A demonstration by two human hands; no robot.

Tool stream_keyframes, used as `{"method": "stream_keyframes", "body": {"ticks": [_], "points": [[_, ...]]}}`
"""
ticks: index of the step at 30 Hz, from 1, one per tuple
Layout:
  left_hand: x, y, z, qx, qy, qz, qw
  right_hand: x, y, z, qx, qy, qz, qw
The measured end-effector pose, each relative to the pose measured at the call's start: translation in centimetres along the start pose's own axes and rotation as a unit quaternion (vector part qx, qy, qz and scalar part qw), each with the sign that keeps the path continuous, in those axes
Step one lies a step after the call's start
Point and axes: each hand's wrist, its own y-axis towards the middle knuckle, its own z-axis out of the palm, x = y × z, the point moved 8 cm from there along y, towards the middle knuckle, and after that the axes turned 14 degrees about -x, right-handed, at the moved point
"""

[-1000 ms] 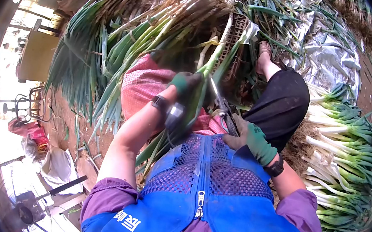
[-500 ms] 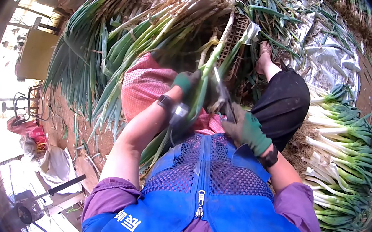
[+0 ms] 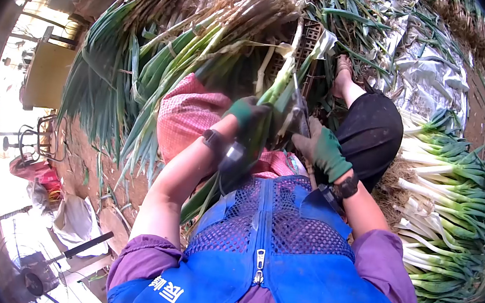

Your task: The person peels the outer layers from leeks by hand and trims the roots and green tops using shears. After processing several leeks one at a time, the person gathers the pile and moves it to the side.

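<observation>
My left hand (image 3: 248, 115), in a dark green glove, is closed round the green part of a long leek (image 3: 280, 83). The leek's white shaft points away from me toward the brown plastic crate, and its leaves hang down by my lap. My right hand (image 3: 325, 152), gloved too, grips an air blow gun (image 3: 299, 111) with a thin metal nozzle. That nozzle lies close beside the leek, just right of my left hand. A hose runs down from under my right hand. Untrimmed leeks (image 3: 207, 40) with brown roots are heaped at the far left.
Beyond my hands stands a brown plastic crate (image 3: 310, 36). Cleaned leeks (image 3: 438, 189) with white stems lie in a row at right. White plastic sheeting (image 3: 430, 80) covers ground at the far right. A fan (image 3: 37, 275) is at lower left.
The air blow gun's nozzle has swung from tilting left to nearly upright and moved slightly away from me. My left hand and the leek have shifted slightly.
</observation>
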Motion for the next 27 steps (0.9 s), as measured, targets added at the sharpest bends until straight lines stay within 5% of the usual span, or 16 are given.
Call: {"method": "stream_keyframes", "body": {"ticks": [6, 14, 27], "points": [[-1.7, -2.1, -2.2, -0.027, 0.216, 0.051, 0.975, 0.9, -2.3, 0.5, 0.029, -0.032, 0.002, 0.999], [-0.8, -3.8, -2.3, -0.051, 0.289, 0.067, 0.954, 0.9, 2.9, 0.5, 0.005, -0.002, 0.051, 0.999], [2.8, -5.1, -2.5, 0.071, 0.049, -0.038, 0.996, -1.6, 10.3, 3.9, 0.033, 0.036, 0.008, 0.999]]}}
